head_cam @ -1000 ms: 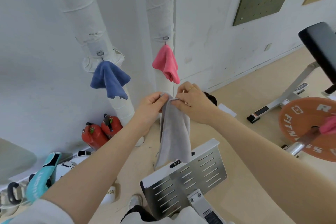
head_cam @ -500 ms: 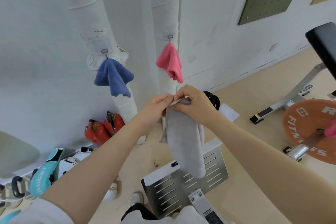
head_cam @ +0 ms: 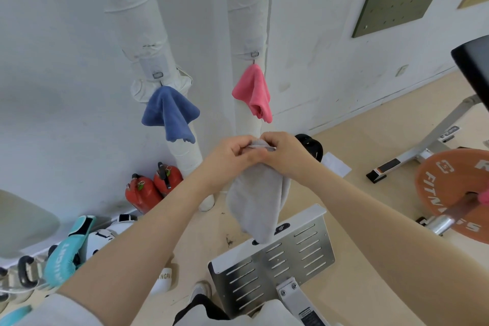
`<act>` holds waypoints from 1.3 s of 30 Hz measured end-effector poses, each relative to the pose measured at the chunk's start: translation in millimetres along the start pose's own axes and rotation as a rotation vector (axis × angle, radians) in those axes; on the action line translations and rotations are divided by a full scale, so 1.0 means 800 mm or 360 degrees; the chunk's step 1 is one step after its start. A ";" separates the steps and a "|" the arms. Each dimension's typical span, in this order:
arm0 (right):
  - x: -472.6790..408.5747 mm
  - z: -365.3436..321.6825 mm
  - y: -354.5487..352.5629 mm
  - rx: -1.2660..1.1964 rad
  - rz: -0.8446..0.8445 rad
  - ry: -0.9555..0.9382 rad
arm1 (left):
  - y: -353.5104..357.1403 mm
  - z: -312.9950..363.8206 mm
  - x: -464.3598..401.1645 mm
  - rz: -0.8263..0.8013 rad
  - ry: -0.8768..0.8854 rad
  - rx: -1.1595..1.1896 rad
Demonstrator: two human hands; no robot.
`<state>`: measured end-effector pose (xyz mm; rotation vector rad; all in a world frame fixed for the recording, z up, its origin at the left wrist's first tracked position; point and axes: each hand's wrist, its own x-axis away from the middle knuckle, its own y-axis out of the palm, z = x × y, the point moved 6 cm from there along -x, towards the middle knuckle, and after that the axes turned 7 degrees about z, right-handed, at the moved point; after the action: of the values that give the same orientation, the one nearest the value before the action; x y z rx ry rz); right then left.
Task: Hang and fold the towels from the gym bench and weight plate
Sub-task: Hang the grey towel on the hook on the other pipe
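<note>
Hands, left [head_cam: 229, 154] and right [head_cam: 284, 153], pinch grey towel's [head_cam: 256, 201] top edge; it hangs below.

We see through one wide-angle head camera, looking forward and down along both forearms. The left hand [head_cam: 232, 152] and right hand [head_cam: 284, 152] sit close, mid-frame; beyond them rises the wall [head_cam: 317, 34], below them lies the floor [head_cam: 370, 140]. No second view overlaps.
</note>
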<state>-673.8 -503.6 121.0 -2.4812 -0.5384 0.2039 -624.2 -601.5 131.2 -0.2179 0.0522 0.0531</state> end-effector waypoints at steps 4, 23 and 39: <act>-0.010 -0.012 0.013 0.0120 -0.0011 0.0014 | -0.023 0.003 -0.010 -0.0021 0.0131 -0.0261; -0.058 -0.052 0.075 -0.0315 -0.0258 0.0051 | -0.146 -0.033 -0.047 0.0240 -0.0033 -0.0503; -0.053 -0.057 0.120 -0.1122 -0.0978 0.0388 | -0.196 -0.053 -0.053 0.0457 -0.0702 0.0516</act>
<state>-668.7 -617.0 103.8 -2.7613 -1.4095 -0.6212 -659.7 -765.6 125.9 0.1304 -0.3464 0.3746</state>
